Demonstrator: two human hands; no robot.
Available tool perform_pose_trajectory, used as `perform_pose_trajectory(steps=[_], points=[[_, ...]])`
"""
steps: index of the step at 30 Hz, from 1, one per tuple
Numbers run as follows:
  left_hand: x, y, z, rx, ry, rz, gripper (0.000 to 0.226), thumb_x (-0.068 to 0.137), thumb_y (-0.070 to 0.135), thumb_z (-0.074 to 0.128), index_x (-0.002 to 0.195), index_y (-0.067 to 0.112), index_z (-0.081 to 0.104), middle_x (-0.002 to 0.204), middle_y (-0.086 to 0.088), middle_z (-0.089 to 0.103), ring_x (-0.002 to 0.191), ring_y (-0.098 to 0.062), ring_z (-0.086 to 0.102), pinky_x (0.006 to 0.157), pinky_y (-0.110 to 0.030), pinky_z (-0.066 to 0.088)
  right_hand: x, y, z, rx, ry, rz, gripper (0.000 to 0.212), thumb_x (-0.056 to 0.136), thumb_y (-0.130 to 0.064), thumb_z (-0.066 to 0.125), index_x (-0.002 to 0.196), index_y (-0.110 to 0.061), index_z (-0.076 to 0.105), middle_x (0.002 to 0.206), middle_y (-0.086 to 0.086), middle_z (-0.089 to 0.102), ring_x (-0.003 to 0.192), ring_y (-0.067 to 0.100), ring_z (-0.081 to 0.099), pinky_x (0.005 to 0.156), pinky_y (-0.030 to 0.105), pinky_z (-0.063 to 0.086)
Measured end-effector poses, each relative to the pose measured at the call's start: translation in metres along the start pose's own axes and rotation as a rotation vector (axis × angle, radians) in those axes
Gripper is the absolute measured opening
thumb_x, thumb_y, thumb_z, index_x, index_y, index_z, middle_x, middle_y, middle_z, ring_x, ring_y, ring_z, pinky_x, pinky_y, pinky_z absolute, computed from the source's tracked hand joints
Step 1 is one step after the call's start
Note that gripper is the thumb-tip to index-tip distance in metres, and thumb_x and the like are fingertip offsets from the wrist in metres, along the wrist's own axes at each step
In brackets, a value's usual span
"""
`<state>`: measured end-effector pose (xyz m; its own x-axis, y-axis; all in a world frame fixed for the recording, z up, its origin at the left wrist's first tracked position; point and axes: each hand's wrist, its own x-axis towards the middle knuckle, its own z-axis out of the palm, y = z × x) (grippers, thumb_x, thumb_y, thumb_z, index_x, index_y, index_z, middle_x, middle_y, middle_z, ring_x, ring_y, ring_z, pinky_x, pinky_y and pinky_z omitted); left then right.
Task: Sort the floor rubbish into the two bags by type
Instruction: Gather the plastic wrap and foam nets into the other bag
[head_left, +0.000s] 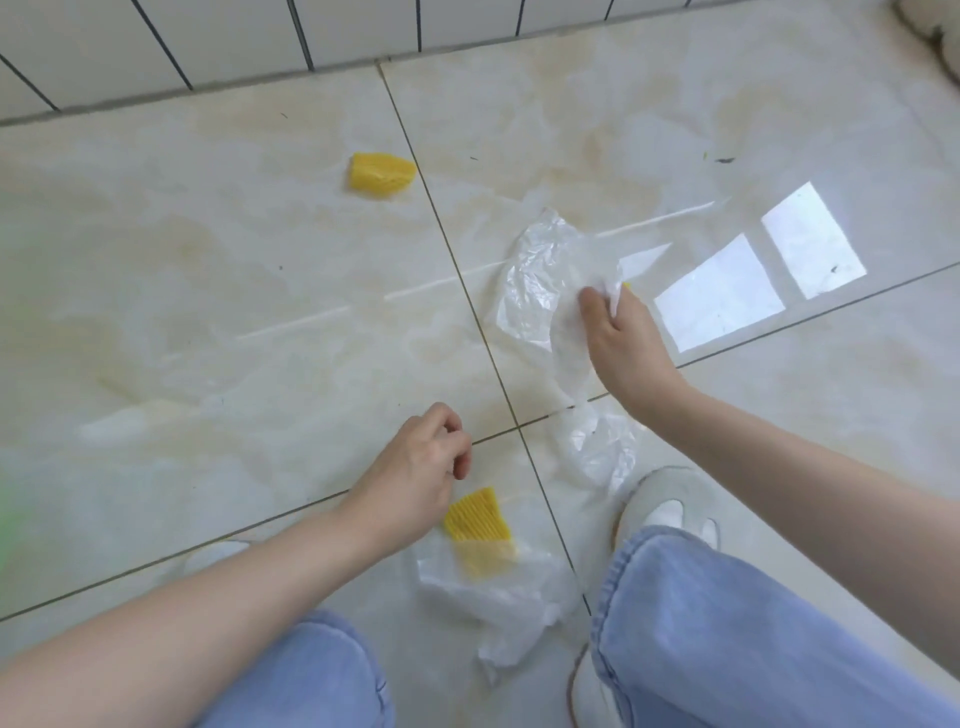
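Fingers (597, 304) of the right hand (626, 338) pinch the clear plastic bag (545, 275) at centre right, while the left hand (415, 467), loosely curled and holding nothing, should spread its mouth before taking the yellow piece (475, 517) below it

Ridged pieces (382, 175): I'm seeing them showing bright yellow.
Plastic bag (545, 275): I'm seeing it showing clear.
Floor (208, 260): cream marbling.
Jeans (727, 623): pale blue.

Bright daylight, window glare (758, 275) on glossy floor (208, 291), edges bent, w/ soft blur.
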<state>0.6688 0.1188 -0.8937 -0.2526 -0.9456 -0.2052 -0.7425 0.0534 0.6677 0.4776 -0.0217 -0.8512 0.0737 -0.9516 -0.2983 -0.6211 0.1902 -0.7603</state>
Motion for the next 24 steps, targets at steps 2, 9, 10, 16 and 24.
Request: perform_pose_trajectory(steps=[2, 9, 10, 16, 24], points=[[-0.006, 0.010, 0.009, -0.016, -0.030, -0.004, 0.028, 0.074, -0.003, 0.039, 0.089, 0.013, 0.056, 0.103, -0.004, 0.049, 0.087, -0.023, 0.051, 0.077, -0.033, 0.044, -0.004, -0.003, -0.003, 0.064, -0.027, -0.009, 0.047, 0.090, -0.051, 0.037, 0.089, -0.004, 0.046, 0.078, 0.005, 0.045, 0.067, 0.020, 0.044, 0.061, 0.034, 0.040], [-0.008, 0.015, 0.019, 0.111, -0.219, 0.003, 0.033, 0.087, 0.023, 0.045, 0.119, 0.018, 0.052, 0.106, 0.000, 0.055, 0.105, -0.021, 0.051, 0.089, -0.029, 0.042, -0.026, 0.020, -0.029, -0.157, -0.137, -0.072, 0.045, 0.088, -0.042, 0.061, 0.105, -0.012, 0.033, 0.082, -0.001, 0.046, 0.071, 0.013, 0.046, 0.059, 0.016, 0.037], [-0.006, 0.012, 0.018, 0.163, -0.248, 0.024, 0.036, 0.088, 0.025, 0.048, 0.123, 0.020, 0.051, 0.110, 0.001, 0.054, 0.107, -0.020, 0.050, 0.089, -0.028, 0.041, -0.027, 0.026, -0.031, -0.229, -0.164, -0.074, 0.047, 0.087, -0.042, 0.063, 0.105, -0.012, 0.032, 0.083, 0.002, 0.047, 0.073, 0.018, 0.047, 0.061, 0.023, 0.037], [0.005, 0.007, 0.015, 0.378, -0.465, 0.087, 0.056, 0.088, 0.039, 0.057, 0.139, 0.035, 0.034, 0.116, 0.002, 0.039, 0.108, -0.019, 0.044, 0.086, -0.030, 0.041, -0.029, 0.083, -0.027, -0.671, -0.350, -0.117, 0.067, 0.080, -0.052, 0.066, 0.125, -0.013, 0.036, 0.112, 0.004, 0.045, 0.106, 0.028, 0.042, 0.087, 0.036, 0.037], [0.008, 0.001, 0.020, 0.438, -0.468, 0.083, 0.022, 0.084, 0.030, 0.060, 0.100, 0.024, 0.045, 0.110, 0.003, 0.034, 0.090, -0.018, 0.040, 0.066, -0.029, 0.032, -0.030, 0.098, -0.016, -0.770, -0.340, -0.130, 0.061, 0.080, -0.047, 0.067, 0.123, -0.011, 0.041, 0.117, 0.009, 0.039, 0.108, 0.031, 0.040, 0.096, 0.036, 0.035]])
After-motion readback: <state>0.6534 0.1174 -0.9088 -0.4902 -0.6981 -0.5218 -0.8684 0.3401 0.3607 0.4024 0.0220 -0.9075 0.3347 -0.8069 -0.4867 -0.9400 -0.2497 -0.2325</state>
